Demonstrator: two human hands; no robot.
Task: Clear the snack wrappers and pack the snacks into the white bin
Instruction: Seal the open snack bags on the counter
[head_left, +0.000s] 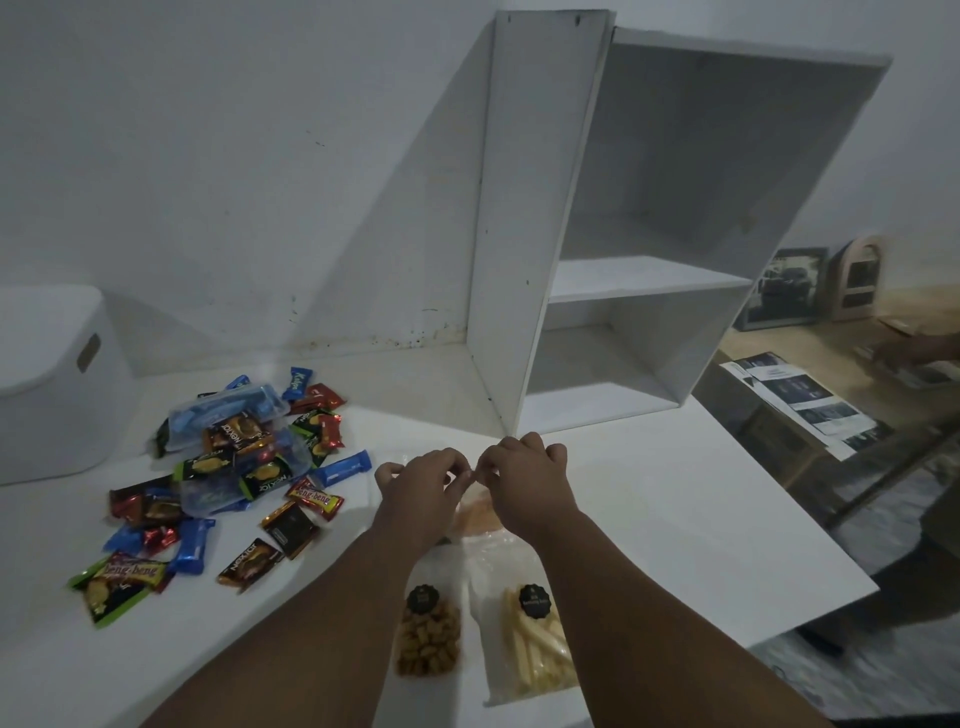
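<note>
My left hand (423, 480) and my right hand (524, 467) meet over the white table (675, 519), both pinching the top of a clear bag of orange snacks (475, 514) that lies partly hidden under them. Nearer to me lie a clear bag of brown nuggets (428, 636) and a clear bag of pale yellow sticks (535, 652). A heap of wrapped snack bars (244, 457) in blue, red, green and black covers the left of the table, some in a clear plastic tub (244, 441). The white bin (57, 384) with its lid on stands at the far left.
A white open shelf unit (623, 291) stands at the back of the table against the wall. The table's right edge drops to the floor, where printed sheets (810, 400) and framed pictures (789, 286) lie.
</note>
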